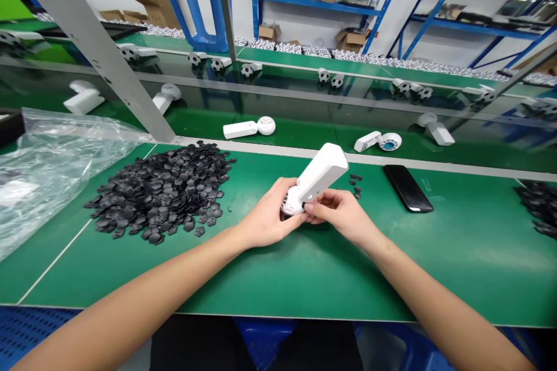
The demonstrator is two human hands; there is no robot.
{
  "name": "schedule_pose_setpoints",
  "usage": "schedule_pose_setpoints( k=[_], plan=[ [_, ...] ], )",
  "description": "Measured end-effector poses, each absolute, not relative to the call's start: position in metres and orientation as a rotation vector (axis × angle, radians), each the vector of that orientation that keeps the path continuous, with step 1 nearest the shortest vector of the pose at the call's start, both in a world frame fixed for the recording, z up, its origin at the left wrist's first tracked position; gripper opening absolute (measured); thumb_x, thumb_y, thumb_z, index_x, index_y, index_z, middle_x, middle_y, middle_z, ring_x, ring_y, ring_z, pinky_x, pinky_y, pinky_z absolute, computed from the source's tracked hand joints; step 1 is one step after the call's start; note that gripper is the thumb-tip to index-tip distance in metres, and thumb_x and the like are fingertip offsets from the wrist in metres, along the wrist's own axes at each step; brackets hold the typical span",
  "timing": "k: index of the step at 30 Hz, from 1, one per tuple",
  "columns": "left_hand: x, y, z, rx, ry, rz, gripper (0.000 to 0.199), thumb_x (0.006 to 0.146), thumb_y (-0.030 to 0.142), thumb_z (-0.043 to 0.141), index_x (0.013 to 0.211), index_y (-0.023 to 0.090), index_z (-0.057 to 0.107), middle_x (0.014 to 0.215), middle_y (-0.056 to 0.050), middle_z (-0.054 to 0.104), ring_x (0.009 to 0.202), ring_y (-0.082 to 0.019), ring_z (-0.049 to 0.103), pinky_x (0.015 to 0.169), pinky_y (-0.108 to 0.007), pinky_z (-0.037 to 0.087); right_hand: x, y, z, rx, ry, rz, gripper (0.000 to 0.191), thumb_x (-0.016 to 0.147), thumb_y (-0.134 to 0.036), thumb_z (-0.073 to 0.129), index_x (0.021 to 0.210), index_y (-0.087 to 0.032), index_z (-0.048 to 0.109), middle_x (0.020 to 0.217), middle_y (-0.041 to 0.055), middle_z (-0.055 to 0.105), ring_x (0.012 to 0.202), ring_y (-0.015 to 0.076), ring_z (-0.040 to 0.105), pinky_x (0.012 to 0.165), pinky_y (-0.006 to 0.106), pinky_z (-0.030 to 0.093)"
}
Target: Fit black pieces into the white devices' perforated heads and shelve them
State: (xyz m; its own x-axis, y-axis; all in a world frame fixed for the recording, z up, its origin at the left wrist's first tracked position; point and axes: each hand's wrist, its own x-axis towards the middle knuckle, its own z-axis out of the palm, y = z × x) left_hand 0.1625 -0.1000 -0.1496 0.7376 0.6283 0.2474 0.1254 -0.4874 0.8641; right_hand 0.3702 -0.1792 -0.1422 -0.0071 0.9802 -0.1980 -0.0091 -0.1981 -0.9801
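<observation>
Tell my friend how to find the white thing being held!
Start at the green table, with its big pile of black pieces on the left. Right of that pile, the left hand and right hand meet at a white gadget, its blocky end tilting up. Other white gadgets lie beyond the pale strip; only this one is held.

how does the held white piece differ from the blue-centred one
The held piece is tilted between the left hand and right hand, handle raised; the blue-centred piece lies on the green belt. The held piece's head is partly covered; the blue-centred piece's shows openly. Both are white.
</observation>
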Motion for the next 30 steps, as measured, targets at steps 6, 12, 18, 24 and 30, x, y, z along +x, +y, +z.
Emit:
schedule_pose_setpoints(
  k=[6, 12, 18, 24, 30],
  plan=[
    [0.166, -0.104, -0.154, 1.991, 0.641, 0.688, 0.069, 0.086, 0.05, 0.081, 0.143, 0.027, 0.05, 0.133, -0.009, 0.058, 0.119, -0.028, 0.06, 0.1, -0.042, 0.05, 0.368, -0.179, -0.148, -1.357, -1.085, 1.334, 0.034, 0.08, -0.045, 0.09, 0.095, -0.017, 0.08, 0.094, 0.0067, 0.08, 0.088, 0.0221, 0.076, 0.084, 0.034, 0.063],
    [0.173, -0.106, -0.159, 1.934, 0.712, 0.737, 0.061, 0.087, 0.055, 0.08, 0.134, 0.025, 0.056, 0.126, -0.007, 0.063, 0.114, -0.026, 0.061, 0.098, -0.041, 0.048, 0.363, -0.177, -0.152, -1.384, -1.056, 1.294, 0.033, 0.077, -0.045, 0.091, 0.079, -0.018, 0.072, 0.082, 0.0016, 0.073, 0.079, 0.0183, 0.07, 0.075, 0.03, 0.061],
    [0.173, -0.107, -0.158, 1.934, 0.68, 0.756, 0.051, 0.09, 0.05, 0.079, 0.129, 0.024, 0.06, 0.122, -0.007, 0.062, 0.111, -0.025, 0.062, 0.096, -0.039, 0.048, 0.363, -0.176, -0.163, -1.376, -1.048, 1.338, 0.031, 0.079, -0.041, 0.087, 0.079, -0.018, 0.067, 0.083, 0.0007, 0.07, 0.08, 0.0173, 0.07, 0.074, 0.029, 0.061],
    [0.168, -0.103, -0.159, 1.99, 0.579, 0.782, 0.047, 0.088, 0.045, 0.081, 0.127, 0.024, 0.063, 0.118, -0.007, 0.063, 0.109, -0.025, 0.062, 0.095, -0.038, 0.048, 0.359, -0.178, -0.158, -1.445, -1.131, 1.254, 0.02, 0.08, -0.032, 0.082, 0.094, -0.018, 0.076, 0.092, 0.0042, 0.076, 0.086, 0.0217, 0.07, 0.076, 0.033, 0.059],
    [0.17, -0.105, -0.156, 1.918, 0.607, 0.755, 0.053, 0.088, 0.047, 0.08, 0.129, 0.023, 0.057, 0.121, -0.007, 0.066, 0.104, -0.023, 0.065, 0.092, -0.036, 0.051, 0.362, -0.175, -0.145, -1.36, -1.228, 1.144, 0.026, 0.081, -0.038, 0.085, 0.077, -0.02, 0.066, 0.081, 0.0017, 0.074, 0.081, 0.0211, 0.07, 0.078, 0.033, 0.057]
  ],
)
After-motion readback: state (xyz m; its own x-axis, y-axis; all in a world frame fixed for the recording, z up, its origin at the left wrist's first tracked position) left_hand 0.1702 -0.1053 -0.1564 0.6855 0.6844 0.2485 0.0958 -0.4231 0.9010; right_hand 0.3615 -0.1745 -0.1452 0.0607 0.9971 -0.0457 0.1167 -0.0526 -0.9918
